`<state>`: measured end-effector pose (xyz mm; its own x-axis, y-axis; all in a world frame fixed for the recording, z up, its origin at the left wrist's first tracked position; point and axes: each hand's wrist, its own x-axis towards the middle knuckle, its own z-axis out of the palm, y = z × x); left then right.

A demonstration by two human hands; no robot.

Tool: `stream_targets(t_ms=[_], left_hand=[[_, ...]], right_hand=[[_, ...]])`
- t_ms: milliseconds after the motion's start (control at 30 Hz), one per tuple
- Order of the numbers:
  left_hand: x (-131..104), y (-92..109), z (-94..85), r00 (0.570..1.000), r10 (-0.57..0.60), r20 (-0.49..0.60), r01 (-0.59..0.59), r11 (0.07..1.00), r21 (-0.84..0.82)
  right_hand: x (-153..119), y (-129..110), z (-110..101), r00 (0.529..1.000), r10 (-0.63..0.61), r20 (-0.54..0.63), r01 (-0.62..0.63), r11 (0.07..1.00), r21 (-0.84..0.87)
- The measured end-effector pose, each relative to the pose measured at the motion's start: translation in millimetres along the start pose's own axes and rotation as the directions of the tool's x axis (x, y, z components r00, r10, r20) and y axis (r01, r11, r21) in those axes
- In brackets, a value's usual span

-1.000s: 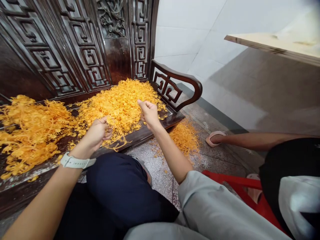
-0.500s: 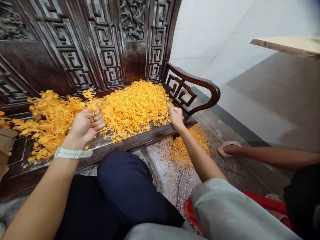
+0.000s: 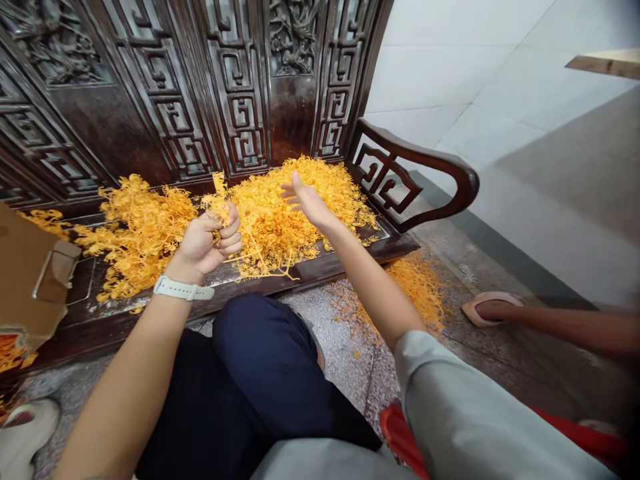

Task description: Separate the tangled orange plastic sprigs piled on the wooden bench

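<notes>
My left hand (image 3: 211, 241), with a pale watch strap (image 3: 183, 289) at its wrist, is closed around yellow-orange plastic pieces (image 3: 218, 200) that stick up above the fingers. A thin branched yellow stem (image 3: 274, 270) shows just right of this hand, over the bench edge. My right hand (image 3: 307, 200) has its fingers apart in front of the heap of small yellow plastic pieces (image 3: 345, 193), with nothing visible in it. Left of my left hand lies a looser heap of branched yellow plastic pieces (image 3: 145, 233).
Both heaps lie on a dark carved wooden bench (image 3: 395, 250) with a curved armrest (image 3: 440, 160). A cardboard box (image 3: 30, 267) stands at the left. Thin yellow stems (image 3: 417, 287) cover some floor. Another person's foot (image 3: 493, 308) is at the right, near a red plastic stool (image 3: 400, 433).
My right hand has moved left from the heap's right end toward my left hand, and its fingers have spread. My left hand still grips yellow pieces. The view has shifted left.
</notes>
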<state>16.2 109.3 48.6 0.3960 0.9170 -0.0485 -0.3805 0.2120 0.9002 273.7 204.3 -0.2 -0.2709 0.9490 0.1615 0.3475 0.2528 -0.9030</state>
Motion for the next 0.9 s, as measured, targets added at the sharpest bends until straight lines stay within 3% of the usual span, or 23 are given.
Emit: stream_targets(t_ms=[33, 67, 133, 200, 267, 433, 567, 667, 733, 800, 900], left_hand=[[0.8, -1.9, -0.8, 1.0, 0.009, 0.016, -0.01, 0.999, 0.038], [2.0, -4.2, -2.1, 1.0, 0.013, 0.023, -0.015, 0.997, 0.081], [5.3, -9.8, -6.1, 1.0, -0.02, 0.018, 0.016, 0.979, 0.202], [9.4, -15.7, -12.3, 0.996, -0.091, 0.003, 0.083, 0.923, 0.375], [13.4, -20.4, -19.7, 0.992, -0.129, 0.013, 0.099, 0.814, 0.572], [15.6, -24.4, -36.9, 0.993, 0.063, 0.098, -0.115, 0.409, 0.905], [9.4, -25.0, -35.5, 0.993, 0.116, 0.003, -0.005, 0.016, 1.0], [5.3, -25.7, -14.0, 0.986, 0.159, -0.042, 0.077, -0.217, 0.973], [3.4, -26.5, 6.1, 0.985, 0.166, -0.043, 0.092, -0.298, 0.95], [0.6, -27.2, 20.7, 0.989, 0.147, 0.019, 0.028, -0.309, 0.951], [-6.7, -26.6, 16.4, 0.981, 0.179, 0.078, -0.029, -0.26, 0.965]], right_hand=[[-2.8, -3.4, 11.4, 0.991, 0.103, 0.081, -0.12, 0.966, 0.229], [-6.3, -5.7, 23.4, 0.964, 0.192, 0.184, -0.254, 0.868, 0.426], [-13.1, -7.8, 45.8, 0.895, 0.256, 0.366, -0.441, 0.629, 0.64], [-17.0, -8.5, 62.2, 0.89, 0.249, 0.381, -0.455, 0.482, 0.749], [-17.2, -10.3, 69.6, 0.93, 0.267, 0.252, -0.35, 0.434, 0.83], [-13.8, -20.8, 56.7, 0.951, 0.309, 0.005, -0.149, 0.445, 0.883], [-19.8, -21.6, 40.0, 0.944, 0.295, -0.151, -0.027, 0.523, 0.852], [-23.6, -15.6, 30.6, 0.938, 0.284, -0.196, 0.013, 0.537, 0.843], [-19.3, -10.6, 21.2, 0.918, 0.316, -0.238, 0.015, 0.573, 0.819], [-8.3, -4.4, 4.2, 0.872, 0.371, -0.319, 0.005, 0.646, 0.763], [10.2, 9.9, -37.3, 0.763, 0.444, -0.47, -0.019, 0.742, 0.67]])
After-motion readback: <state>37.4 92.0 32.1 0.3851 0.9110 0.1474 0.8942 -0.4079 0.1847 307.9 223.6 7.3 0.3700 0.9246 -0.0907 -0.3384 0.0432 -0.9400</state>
